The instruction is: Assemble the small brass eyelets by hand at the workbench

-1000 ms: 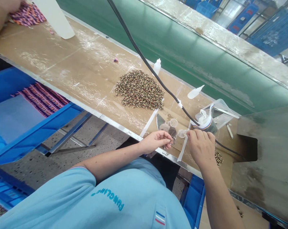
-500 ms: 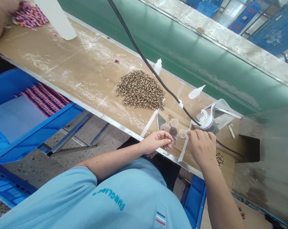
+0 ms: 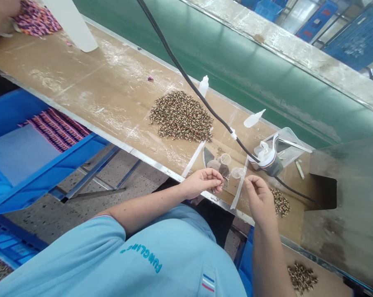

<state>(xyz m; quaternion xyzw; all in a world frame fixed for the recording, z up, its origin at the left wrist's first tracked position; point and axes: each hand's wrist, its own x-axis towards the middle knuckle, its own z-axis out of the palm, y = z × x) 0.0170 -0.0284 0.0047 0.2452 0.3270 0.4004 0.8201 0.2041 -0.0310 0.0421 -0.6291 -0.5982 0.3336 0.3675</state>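
Note:
My left hand [image 3: 206,182] is closed above the table's front edge, its thumb and index finger pinching a small reddish-brown piece. Facing it from the right, my right hand [image 3: 260,197] has its fingertips pinched together; whatever they may hold is too small to make out. A gap separates the two hands. Just beyond them lie round clear plastic lids [image 3: 237,172] and dark cloth scraps [image 3: 215,165]. Further off sits a large pile of small gold-and-dark curled pieces [image 3: 182,116]. Beside my right wrist is a smaller pile of the same pieces [image 3: 280,202].
Two white squeeze bottles [image 3: 204,86] are at the table's far edge. A black cable [image 3: 186,76] hangs across the view to a pouch [image 3: 271,165]. Blue crates [image 3: 90,146] stand at the left, below the table. A metal panel [image 3: 350,198] rises at the right.
My right hand has come down and turned, uncovering more of the small pile beside it and another lower right. My left hand has stayed almost still.

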